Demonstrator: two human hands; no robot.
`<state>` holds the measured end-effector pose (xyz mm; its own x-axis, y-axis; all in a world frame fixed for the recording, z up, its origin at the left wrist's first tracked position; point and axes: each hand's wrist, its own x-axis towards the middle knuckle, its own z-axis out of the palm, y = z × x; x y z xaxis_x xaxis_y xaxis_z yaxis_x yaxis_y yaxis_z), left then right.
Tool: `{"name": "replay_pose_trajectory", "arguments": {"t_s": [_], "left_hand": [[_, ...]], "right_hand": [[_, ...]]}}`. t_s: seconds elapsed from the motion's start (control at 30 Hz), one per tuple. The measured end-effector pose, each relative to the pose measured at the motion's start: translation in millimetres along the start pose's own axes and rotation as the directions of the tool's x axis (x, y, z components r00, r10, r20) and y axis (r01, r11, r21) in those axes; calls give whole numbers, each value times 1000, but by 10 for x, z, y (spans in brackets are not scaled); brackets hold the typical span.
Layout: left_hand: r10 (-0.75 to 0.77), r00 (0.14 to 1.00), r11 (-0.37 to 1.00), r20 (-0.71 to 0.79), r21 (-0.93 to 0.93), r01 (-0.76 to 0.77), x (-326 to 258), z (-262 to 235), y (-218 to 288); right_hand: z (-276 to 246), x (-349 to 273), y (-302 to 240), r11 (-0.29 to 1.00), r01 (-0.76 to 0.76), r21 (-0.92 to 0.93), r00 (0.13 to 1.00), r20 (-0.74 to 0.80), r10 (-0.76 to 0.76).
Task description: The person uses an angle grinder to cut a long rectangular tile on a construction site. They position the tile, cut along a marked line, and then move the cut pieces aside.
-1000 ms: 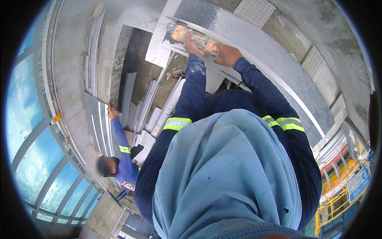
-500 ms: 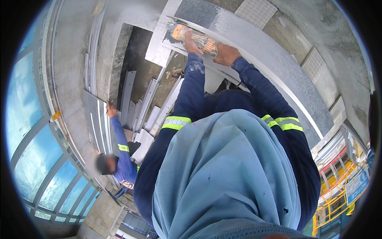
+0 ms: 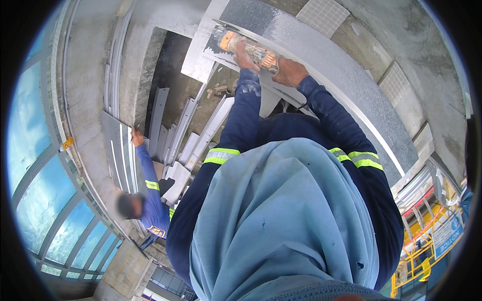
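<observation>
Both my hands are on a dusty orange angle grinder [image 3: 257,54], its disc end to the left, beside a long grey slab [image 3: 326,62]. My left hand [image 3: 245,56] is wrapped round the middle of its body. At the rear end, my right hand [image 3: 289,72] grips the handle. The disc is blurred, and where it meets the slab cannot be made out. Pale dust coats much of the slab; its far left part is darker. A white strip [image 3: 374,131] runs along the slab's near side.
At left, a co-worker [image 3: 159,214] in a blue sleeve has a hand on a dark striped panel [image 3: 119,145]. Several metal profiles [image 3: 183,125] lie between us. Square-patterned tiles [image 3: 323,17] rest beyond the slab. A yellow barrier [image 3: 419,251] stands at lower right.
The grinder and both my hands have shifted slightly to the right and nearer. The co-worker appears a little further left in the view.
</observation>
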<state>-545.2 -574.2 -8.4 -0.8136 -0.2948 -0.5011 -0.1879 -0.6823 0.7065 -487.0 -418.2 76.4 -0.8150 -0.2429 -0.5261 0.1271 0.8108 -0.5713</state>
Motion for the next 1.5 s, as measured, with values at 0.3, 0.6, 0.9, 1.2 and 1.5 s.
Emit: {"name": "replay_pose_trajectory", "arguments": {"t_s": [0.3, 0.6, 0.9, 1.2, 1.5], "left_hand": [[8, 1000, 1000, 13, 21, -8, 69, 3, 57], [27, 999, 999, -41, 36, -25, -71, 43, 6], [-8, 1000, 1000, -6, -21, 8, -129, 10, -62], [-17, 1000, 1000, 22, -17, 17, 90, -57, -17], [-5, 1000, 999, -13, -38, 5, -163, 36, -40]], "right_hand": [[11, 131, -73, 999, -25, -36, 999, 35, 27], [-92, -39, -77, 995, -91, -44, 993, 78, 94], [-77, -78, -8, 997, -76, -27, 996, 53, 77], [-29, 74, -72, 997, -65, -36, 997, 34, 66], [-64, -89, 22, 999, -31, -16, 998, 47, 32]]}}
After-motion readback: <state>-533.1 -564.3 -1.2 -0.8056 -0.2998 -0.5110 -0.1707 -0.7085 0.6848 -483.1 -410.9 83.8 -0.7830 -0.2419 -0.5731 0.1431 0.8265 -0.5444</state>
